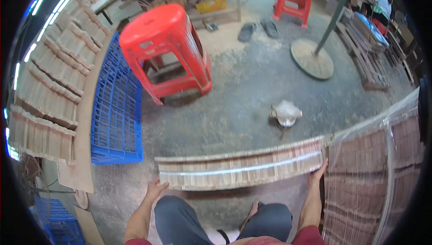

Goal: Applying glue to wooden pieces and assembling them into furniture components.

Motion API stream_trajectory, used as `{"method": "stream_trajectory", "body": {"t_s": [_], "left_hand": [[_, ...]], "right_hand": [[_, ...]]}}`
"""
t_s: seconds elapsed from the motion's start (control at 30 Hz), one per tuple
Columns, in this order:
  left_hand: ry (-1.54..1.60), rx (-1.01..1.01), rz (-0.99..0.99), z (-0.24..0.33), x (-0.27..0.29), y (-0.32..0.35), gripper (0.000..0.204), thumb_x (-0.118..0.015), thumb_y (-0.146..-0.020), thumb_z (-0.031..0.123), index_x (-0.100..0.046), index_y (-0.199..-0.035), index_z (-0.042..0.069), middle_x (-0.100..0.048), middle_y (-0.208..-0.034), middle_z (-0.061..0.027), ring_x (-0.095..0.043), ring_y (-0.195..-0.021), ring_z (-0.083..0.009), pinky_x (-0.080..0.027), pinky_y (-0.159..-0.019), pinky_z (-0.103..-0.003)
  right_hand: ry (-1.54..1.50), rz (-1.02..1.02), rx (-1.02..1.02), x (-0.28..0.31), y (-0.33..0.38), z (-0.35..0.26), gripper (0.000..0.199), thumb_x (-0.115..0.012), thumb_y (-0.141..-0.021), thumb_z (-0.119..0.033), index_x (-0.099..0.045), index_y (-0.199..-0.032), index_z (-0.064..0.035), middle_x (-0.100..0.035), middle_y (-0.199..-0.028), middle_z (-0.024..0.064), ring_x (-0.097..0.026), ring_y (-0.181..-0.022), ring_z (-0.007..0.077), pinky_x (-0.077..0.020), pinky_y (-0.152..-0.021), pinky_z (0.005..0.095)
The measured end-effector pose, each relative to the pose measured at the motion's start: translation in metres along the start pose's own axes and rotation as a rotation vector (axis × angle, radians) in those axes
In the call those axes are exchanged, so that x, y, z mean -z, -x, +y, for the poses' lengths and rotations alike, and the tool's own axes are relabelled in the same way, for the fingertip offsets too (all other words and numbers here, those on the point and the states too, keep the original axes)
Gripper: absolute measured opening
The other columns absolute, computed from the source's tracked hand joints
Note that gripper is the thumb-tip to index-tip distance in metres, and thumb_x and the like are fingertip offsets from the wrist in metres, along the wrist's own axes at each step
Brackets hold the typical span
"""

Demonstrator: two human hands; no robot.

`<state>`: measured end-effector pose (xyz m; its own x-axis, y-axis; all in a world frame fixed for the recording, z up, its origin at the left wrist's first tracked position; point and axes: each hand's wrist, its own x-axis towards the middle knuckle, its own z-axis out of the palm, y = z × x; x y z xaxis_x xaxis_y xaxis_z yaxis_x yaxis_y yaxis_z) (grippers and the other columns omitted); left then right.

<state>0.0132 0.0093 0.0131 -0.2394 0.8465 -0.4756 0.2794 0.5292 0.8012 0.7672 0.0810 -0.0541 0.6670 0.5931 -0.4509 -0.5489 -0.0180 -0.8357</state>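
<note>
A long row of thin wooden pieces (243, 175), pressed side by side with a pale band running along it, spans the space in front of my knees. At its left end, my left hand (155, 189) grips the lower corner. My right hand (318, 174) clasps the opposite end, fingers along its edge. Both hands are closed on the bundle, and their undersides are hidden. Just beyond the right end stands a stack of similar wooden pieces (355, 173) wrapped in clear film, close to my right hand.
A blue plastic crate (118, 105) and a red stool (155, 31) stand left of centre. Stacked wood pieces (42, 128) line the far left. A roll wrapped in white film (287, 112) lies on the floor (234, 96). Beyond are slippers (247, 32), a round-based post (311, 59) and another red stool (293, 2).
</note>
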Motion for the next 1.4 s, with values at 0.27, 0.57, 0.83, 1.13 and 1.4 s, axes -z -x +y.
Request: {"method": "stream_trajectory", "body": {"t_s": [0.27, 0.57, 0.83, 1.13, 1.4], "left_hand": [[-0.041, 0.141, -0.120, -0.014, 0.062, -0.051, 0.065, -0.075, -0.087, 0.016, -0.047, -0.140, -0.007, -0.058, -0.133, -0.0149, -0.055, -0.121, -0.0192, -0.044, -0.103, -0.032], [0.051, 0.169, -0.082, -0.011, 0.092, -0.008, 0.057, -0.068, -0.090, 0.012, -0.047, -0.140, -0.007, -0.057, -0.135, -0.0149, -0.053, -0.125, -0.0220, -0.041, -0.107, -0.033], [0.136, 0.188, -0.036, 0.028, 0.048, -0.028, 0.076, -0.081, -0.080, 0.018, -0.044, -0.143, -0.002, -0.060, -0.131, -0.0169, -0.056, -0.123, -0.0246, -0.043, -0.105, -0.037], [0.191, 0.220, -0.032, 0.022, 0.048, -0.034, 0.071, -0.083, -0.078, 0.014, -0.049, -0.137, -0.005, -0.064, -0.126, -0.0165, -0.061, -0.115, -0.0226, -0.048, -0.098, -0.034], [0.001, 0.302, -0.167, 0.034, 0.058, -0.046, 0.059, -0.082, -0.080, 0.016, -0.057, -0.129, -0.004, -0.067, -0.118, -0.0128, -0.065, -0.107, -0.0207, -0.052, -0.093, -0.033]], "right_hand": [[0.226, -0.035, 0.042, 0.008, -0.024, 0.025, 0.070, -0.051, -0.094, -0.064, -0.046, -0.142, -0.0133, -0.053, -0.141, 0.0036, -0.048, -0.129, 0.0188, -0.0326, -0.109, 0.0401], [0.631, -0.457, -0.259, -0.009, 0.017, -0.019, 0.072, -0.057, -0.095, -0.043, -0.027, -0.157, -0.0210, -0.037, -0.155, 0.0034, -0.034, -0.141, 0.0214, -0.0247, -0.112, 0.0490], [0.765, -0.601, -0.494, -0.004, -0.010, -0.090, 0.076, -0.063, -0.094, -0.024, -0.023, -0.158, -0.0148, -0.042, -0.150, 0.0077, -0.047, -0.133, 0.0259, -0.0458, -0.100, 0.0439], [0.896, -0.630, -0.450, -0.012, -0.031, -0.080, 0.079, -0.065, -0.092, -0.021, -0.022, -0.158, -0.0108, -0.037, -0.154, 0.0079, -0.044, -0.135, 0.0251, -0.0448, -0.101, 0.0386], [1.293, -0.720, -0.219, -0.071, -0.002, -0.071, 0.077, -0.072, -0.084, -0.015, -0.034, -0.150, -0.0005, -0.049, -0.142, 0.0128, -0.048, -0.130, 0.0237, -0.0346, -0.110, 0.0332]]}}
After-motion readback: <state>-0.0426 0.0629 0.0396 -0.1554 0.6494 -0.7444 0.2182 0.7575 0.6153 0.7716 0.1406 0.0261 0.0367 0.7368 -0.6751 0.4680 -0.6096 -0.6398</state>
